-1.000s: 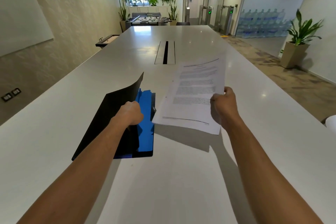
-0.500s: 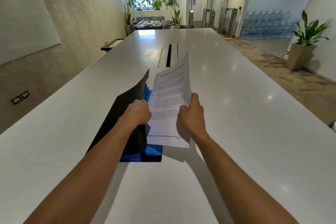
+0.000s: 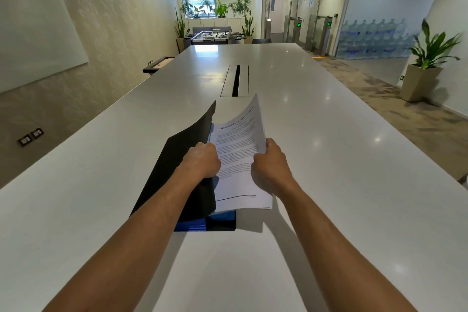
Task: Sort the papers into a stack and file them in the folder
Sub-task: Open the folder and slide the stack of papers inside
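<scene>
A black folder (image 3: 177,157) with a blue inside lies on the white table (image 3: 329,159) in front of me. Its front cover is lifted and held up by my left hand (image 3: 202,161), which grips the cover's edge. My right hand (image 3: 271,163) grips the right edge of a stack of printed white papers (image 3: 238,157). The stack lies over the folder's open right half, its far end curling upward. The blue pockets (image 3: 202,223) show only at the near edge below the papers.
A cable slot (image 3: 236,80) is set into the table just beyond the folder. A potted plant (image 3: 425,66) stands on the floor at the right. A foosball table (image 3: 215,36) and more plants sit past the table's far end.
My right hand has carried the paper stack leftward, from beside the folder to over its open right half. The left hand keeps the cover lifted.
</scene>
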The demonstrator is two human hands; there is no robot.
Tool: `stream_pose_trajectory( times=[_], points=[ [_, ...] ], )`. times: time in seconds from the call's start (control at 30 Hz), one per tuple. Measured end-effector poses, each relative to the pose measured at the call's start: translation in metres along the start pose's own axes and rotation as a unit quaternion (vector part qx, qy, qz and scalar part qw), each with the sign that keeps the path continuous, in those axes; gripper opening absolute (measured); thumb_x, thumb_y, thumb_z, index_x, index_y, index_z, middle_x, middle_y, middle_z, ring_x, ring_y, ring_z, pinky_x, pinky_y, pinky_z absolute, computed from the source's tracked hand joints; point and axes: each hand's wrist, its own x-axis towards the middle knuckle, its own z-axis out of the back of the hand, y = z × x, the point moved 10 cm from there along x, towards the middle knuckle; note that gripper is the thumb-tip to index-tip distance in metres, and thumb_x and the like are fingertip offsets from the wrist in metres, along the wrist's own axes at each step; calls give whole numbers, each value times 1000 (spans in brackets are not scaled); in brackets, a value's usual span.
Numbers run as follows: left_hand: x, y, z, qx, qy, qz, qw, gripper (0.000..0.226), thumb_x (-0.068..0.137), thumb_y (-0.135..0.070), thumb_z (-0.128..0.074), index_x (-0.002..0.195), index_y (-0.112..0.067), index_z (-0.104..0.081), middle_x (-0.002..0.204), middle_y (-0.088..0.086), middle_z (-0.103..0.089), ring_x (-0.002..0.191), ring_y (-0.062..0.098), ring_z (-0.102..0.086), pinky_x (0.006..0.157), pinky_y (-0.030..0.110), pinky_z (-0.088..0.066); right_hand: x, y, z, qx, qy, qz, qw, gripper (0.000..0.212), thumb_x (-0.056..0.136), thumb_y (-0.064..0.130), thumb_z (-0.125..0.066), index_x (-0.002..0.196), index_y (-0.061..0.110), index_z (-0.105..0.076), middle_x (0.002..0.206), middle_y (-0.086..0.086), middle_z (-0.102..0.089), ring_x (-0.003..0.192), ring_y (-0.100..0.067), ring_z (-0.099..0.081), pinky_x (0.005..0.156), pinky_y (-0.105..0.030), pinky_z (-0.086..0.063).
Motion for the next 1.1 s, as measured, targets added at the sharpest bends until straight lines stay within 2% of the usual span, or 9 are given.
stream_pose_trajectory(
  times=[0.1, 0.23, 0.4, 0.5, 0.6, 0.7, 0.83, 1.0, 1.1],
  points=[
    [0, -2, 2, 12, -10, 2, 1000, 20, 93, -19, -54, 77, -20, -43, 78, 0, -54, 60, 14, -60, 48, 19, -42, 6, 3, 7, -18, 33, -2, 999, 40, 90, 4, -44, 128, 14, -46, 107, 2, -52, 82, -13, -55, 66, -23, -50],
    [1, -5, 2, 6, -6, 1, 1000, 9, 93, -21, -55, 90, -17, -48, 78, -2, -53, 61, 14, -61, 49, 19, -43, 10, 2, 7, 5, 53, -5, 999, 38, 90, 5, -42, 126, 15, -47, 110, 1, -56, 85, -18, -59, 77, -37, -59],
    [-4, -15, -3, 6, 13, -10, 1000, 9, 94, -20, -55, 96, -13, -50, 89, 3, -58, 67, 15, -63, 52, 19, -47, 11, 0, -11, 11, 49, 4, 999, 34, 94, 9, -48, 127, 14, -47, 109, -1, -56, 87, -17, -59, 71, -29, -58],
    [-7, -29, -1, 6, 2, -18, 1000, 21, 94, -20, -56, 111, -9, -53, 92, 4, -55, 64, 14, -57, 50, 19, -43, 11, -1, -28, -12, 34, 6, 999, 37, 95, 13, -53, 130, 14, -43, 109, 2, -52, 93, -17, -56, 58, -18, -49],
    [-11, -45, 2, 21, -7, -32, 999, 37, 92, -19, -58, 126, -5, -51, 101, 11, -55, 72, 17, -55, 53, 23, -43, 10, 0, -44, -12, 43, 16, 999, 36, 95, 19, -57, 127, 10, -44, 113, -6, -57, 97, -18, -55, 75, -29, -53],
    [-13, -55, 5, 19, -9, -38, 999, 35, 94, -21, -56, 125, -3, -55, 103, 14, -59, 73, 19, -56, 57, 25, -44, 5, -5, -61, -39, 99, 12, 994, 39, 96, 17, -56, 129, 7, -38, 117, -13, -57, 107, -27, -58, 88, -38, -50],
    [-15, -66, 5, -3, -26, -51, 998, 22, 99, -21, -49, 108, -6, -63, 76, 2, -53, 60, 12, -55, 51, 20, -41, 5, -13, -73, -66, 137, 19, 988, 39, 96, 14, -55, 128, 2, -35, 112, -18, -59, 103, -30, -61, 88, -42, -53],
    [-15, -71, 1, 19, -23, -54, 998, 22, 100, -20, -49, 111, -6, -62, 90, 7, -60, 60, 12, -55, 60, 20, -45, 18, -29, -74, -17, 130, -9, 991, 39, 94, 21, -59, 125, 6, -40, 113, -12, -57, 102, -25, -59, 82, -33, -53],
    [-16, -73, 0, 20, -5, -58, 998, 28, 98, -22, -52, 119, -6, -60, 100, 10, -61, 68, 14, -58, 61, 19, -46, 24, -41, -69, -1, 78, -29, 997, 61, 94, 30, -60, 140, 14, -24, 117, -8, -53, 104, -22, -57, 70, -22, -46]
  ],
)
